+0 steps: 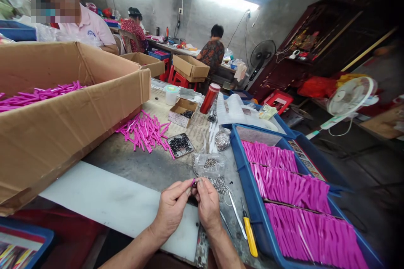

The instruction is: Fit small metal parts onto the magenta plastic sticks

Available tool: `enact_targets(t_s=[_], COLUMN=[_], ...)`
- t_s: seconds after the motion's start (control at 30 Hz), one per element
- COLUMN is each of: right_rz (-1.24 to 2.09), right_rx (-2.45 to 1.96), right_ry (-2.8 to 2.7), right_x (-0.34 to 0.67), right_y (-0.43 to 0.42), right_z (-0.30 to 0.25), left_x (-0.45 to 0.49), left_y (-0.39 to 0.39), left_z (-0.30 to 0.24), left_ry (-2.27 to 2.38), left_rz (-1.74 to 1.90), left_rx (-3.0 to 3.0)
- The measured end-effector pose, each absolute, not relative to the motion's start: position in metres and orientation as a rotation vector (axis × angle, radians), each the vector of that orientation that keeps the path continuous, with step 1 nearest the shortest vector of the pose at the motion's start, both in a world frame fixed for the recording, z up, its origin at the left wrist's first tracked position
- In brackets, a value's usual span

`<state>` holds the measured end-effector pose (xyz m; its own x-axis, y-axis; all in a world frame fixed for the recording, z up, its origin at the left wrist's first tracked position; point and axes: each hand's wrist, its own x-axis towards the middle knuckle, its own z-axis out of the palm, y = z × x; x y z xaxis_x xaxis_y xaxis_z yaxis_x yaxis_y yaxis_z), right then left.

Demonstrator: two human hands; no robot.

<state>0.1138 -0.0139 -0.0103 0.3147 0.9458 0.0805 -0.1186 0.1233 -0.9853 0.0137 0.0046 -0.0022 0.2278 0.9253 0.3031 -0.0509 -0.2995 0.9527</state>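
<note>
My left hand (172, 207) and my right hand (206, 202) meet over the near edge of the table, fingers pinched together. Between the fingertips sits a small magenta plastic piece (193, 182) with a tiny dark metal part against it. Both hands are closed on it. Just beyond the fingers lie clear bags of small metal parts (211, 164). A loose heap of magenta pieces (145, 131) lies further back on the table.
A big cardboard box (63, 122) of magenta pieces fills the left. At right, a blue tray (257, 214) holds rows of magenta pieces. A yellow-handled tool (250, 235), tweezers (235, 212), a black parts tray (179, 145) and a red flask (210, 98) are nearby. Other people sit behind.
</note>
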Motion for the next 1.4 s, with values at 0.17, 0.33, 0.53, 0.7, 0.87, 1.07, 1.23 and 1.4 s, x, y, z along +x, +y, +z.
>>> enact_targets(t_s=[0.17, 0.33, 0.53, 0.7, 0.87, 1.07, 1.23, 1.4], right_rz=[0.883, 0.824, 0.792, 0.872, 0.959, 0.942, 0.946, 1.010], right_rx=[-1.216, -1.237, -1.225, -1.166, -1.118, -1.167, -1.143, -1.084], right_ry=[-0.986, -0.993, -0.935, -0.851, -0.798, -0.851, -0.788, -0.741], right_x=[0.116, 0.115, 0.114, 0.114, 0.114, 0.115, 0.114, 0.114], right_y=[-0.014, -0.015, -0.016, -0.015, -0.016, -0.016, -0.015, -0.015], right_z=[-0.012, -0.012, -0.010, -0.017, -0.020, -0.018, -0.019, -0.020], left_x=[0.014, 0.014, 0.014, 0.014, 0.014, 0.014, 0.014, 0.014], left_y=[0.004, 0.005, 0.004, 0.005, 0.005, 0.004, 0.005, 0.004], left_z=[-0.002, -0.003, -0.002, -0.002, -0.005, -0.004, -0.002, -0.001], left_ry=[0.866, 0.869, 0.871, 0.884, 0.881, 0.858, 0.858, 0.886], left_rz=[1.250, 1.237, 1.233, 1.233, 1.228, 1.227, 1.222, 1.225], left_rx=[1.532, 1.560, 1.550, 1.524, 1.502, 1.502, 1.501, 1.492])
